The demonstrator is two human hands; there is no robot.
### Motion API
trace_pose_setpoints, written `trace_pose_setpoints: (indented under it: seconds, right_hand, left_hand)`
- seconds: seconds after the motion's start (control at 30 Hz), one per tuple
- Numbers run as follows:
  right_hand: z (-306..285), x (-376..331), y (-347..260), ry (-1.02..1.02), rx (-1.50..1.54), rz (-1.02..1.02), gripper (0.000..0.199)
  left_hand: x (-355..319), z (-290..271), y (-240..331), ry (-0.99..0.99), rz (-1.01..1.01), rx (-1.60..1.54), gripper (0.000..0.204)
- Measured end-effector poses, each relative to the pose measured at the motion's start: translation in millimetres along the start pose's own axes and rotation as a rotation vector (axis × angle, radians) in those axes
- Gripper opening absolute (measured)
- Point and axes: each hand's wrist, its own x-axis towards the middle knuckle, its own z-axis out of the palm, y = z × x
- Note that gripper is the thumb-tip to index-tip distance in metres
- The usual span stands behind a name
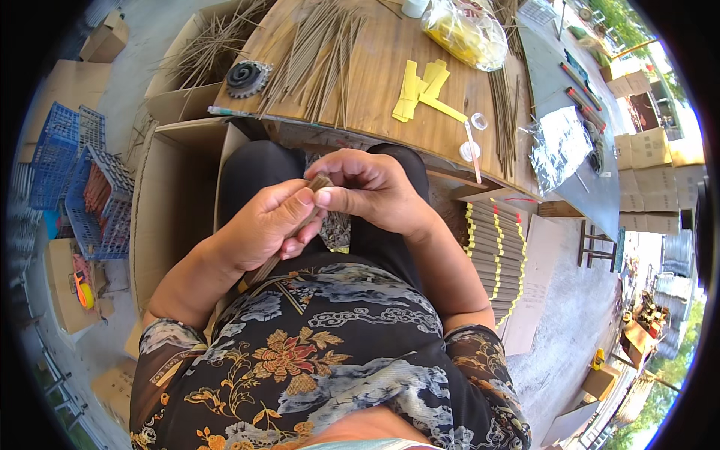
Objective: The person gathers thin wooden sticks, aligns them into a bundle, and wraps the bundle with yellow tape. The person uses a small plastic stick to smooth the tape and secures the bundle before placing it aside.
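Observation:
Over my lap, a bundle of thin brown incense sticks (pixel 320 181) is held at a slant, its upper end showing between my hands and its lower part running down against my shirt. My left hand (pixel 276 216) is wrapped around the bundle. The thumb and fingers of my right hand (pixel 375 189) pinch it at the upper end, and its palm hides part of the grip. On the wooden table (pixel 375 97) ahead lie loose incense sticks (pixel 319 52) and several yellow paper strips (pixel 411 91). A flat stick (pixel 472 142) crosses a small round lid near the table's edge.
An open cardboard box (pixel 176 202) stands by my left leg; blue crates (pixel 112 199) are farther left. Rows of yellow-banded stick bundles (pixel 499 247) lie at my right. A clear bag (pixel 469 34) with yellow contents and a coiled dark thing (pixel 248 78) rest on the table.

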Motion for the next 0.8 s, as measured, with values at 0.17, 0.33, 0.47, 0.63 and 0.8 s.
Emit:
trace_pose_setpoints:
  seconds: [0.17, 0.33, 0.47, 0.63, 0.8]
  right_hand:
    - [-61.5, 30.0, 20.3, 0.473, -0.364, -0.013, 0.032]
    - [-154.0, 33.2, 62.8, 0.783, -1.422, 0.140, 0.020]
    - [-165.5, 42.1, 67.8, 0.702, -1.583, 0.518, 0.019]
    - [-156.9, 51.2, 85.3, 0.655, -1.346, 0.251, 0.022]
    - [-153.2, 39.1, 87.3, 0.687, -1.379, 0.043, 0.026]
  left_hand:
    - [7.3, -19.8, 7.3, 0.184, 0.046, 0.043, 0.032]
    - [15.6, -33.7, 7.9, 0.202, 0.023, 0.034, 0.031]
    - [20.6, -41.2, 12.0, 0.199, 0.010, 0.005, 0.031]
    - [22.3, -46.5, 15.6, 0.190, -0.018, -0.004, 0.031]
    - [20.9, -47.4, 19.0, 0.195, 0.008, 0.023, 0.031]
